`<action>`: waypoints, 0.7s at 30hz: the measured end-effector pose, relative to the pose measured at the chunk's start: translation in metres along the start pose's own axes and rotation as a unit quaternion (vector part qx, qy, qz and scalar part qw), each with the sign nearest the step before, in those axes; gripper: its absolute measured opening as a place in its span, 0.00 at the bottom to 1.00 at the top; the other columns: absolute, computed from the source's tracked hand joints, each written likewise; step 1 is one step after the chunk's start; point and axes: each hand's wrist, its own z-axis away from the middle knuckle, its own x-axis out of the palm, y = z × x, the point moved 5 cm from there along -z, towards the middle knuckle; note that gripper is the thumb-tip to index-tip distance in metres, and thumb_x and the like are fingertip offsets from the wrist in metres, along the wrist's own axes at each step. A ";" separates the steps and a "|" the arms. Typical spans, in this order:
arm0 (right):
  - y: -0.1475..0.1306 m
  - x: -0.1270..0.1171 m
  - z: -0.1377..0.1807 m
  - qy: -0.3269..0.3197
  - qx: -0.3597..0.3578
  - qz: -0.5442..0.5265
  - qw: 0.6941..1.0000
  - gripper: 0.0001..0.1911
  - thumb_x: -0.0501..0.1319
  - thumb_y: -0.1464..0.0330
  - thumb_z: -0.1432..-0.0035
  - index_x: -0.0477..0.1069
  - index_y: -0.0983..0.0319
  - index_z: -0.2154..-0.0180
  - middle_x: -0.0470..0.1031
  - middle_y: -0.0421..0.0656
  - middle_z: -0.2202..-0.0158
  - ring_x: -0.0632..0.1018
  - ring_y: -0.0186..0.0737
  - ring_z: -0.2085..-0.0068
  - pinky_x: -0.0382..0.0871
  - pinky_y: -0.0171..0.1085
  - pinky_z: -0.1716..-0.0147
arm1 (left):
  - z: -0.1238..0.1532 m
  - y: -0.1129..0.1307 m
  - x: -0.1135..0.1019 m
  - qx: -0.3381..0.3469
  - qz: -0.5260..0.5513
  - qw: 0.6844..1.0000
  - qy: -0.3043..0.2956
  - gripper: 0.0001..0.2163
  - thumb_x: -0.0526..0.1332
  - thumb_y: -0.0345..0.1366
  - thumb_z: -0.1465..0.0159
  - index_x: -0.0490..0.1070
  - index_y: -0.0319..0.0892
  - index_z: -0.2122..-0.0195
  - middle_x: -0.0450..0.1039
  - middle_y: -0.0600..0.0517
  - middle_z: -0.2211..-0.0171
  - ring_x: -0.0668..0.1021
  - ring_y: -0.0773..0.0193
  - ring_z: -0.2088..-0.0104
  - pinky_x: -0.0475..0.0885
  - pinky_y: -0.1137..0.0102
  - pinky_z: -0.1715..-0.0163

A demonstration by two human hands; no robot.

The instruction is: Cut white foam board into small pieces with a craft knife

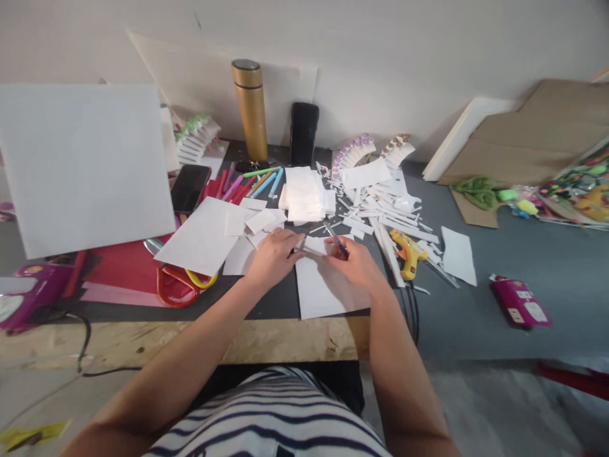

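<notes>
A white sheet lies on the dark tabletop in front of me, under both hands. My left hand is closed, fingers bent and pressed at the left end of a narrow white strip above the sheet. The strip's ends are partly hidden by my fingers. My right hand is wrapped round a craft knife, slim and dark with a silver tip pointing up and left. Its fingertips are at the strip's right end. Just beyond my hands sits a stack of white pieces.
White offcuts and a yellow glue gun lie to the right. Red-handled scissors and a large white sheet are left. A gold flask and a phone stand at the wall.
</notes>
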 end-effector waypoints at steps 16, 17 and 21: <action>-0.017 0.001 0.008 -0.112 -0.032 0.018 0.993 0.21 0.66 0.65 0.45 0.76 0.62 0.50 0.71 0.39 0.68 0.68 0.34 0.70 0.62 0.35 0.69 | 0.008 -0.014 -0.011 0.038 0.057 0.998 0.000 0.21 0.55 0.22 0.35 0.70 0.36 0.41 0.75 0.39 0.45 0.76 0.51 0.44 0.73 0.52 0.43; -0.018 0.002 0.008 -0.109 -0.037 0.024 0.993 0.20 0.66 0.64 0.45 0.76 0.62 0.50 0.71 0.39 0.68 0.68 0.35 0.70 0.62 0.35 0.69 | 0.008 -0.014 -0.010 0.040 0.058 0.997 0.004 0.20 0.56 0.23 0.35 0.71 0.36 0.42 0.76 0.39 0.46 0.77 0.51 0.45 0.74 0.52 0.44; -0.017 0.003 0.008 -0.090 -0.056 0.048 0.993 0.16 0.67 0.63 0.45 0.76 0.61 0.54 0.71 0.39 0.68 0.67 0.35 0.70 0.61 0.35 0.69 | 0.006 -0.015 -0.007 0.056 0.059 0.997 0.011 0.18 0.57 0.23 0.35 0.73 0.36 0.45 0.77 0.39 0.49 0.78 0.52 0.49 0.75 0.53 0.47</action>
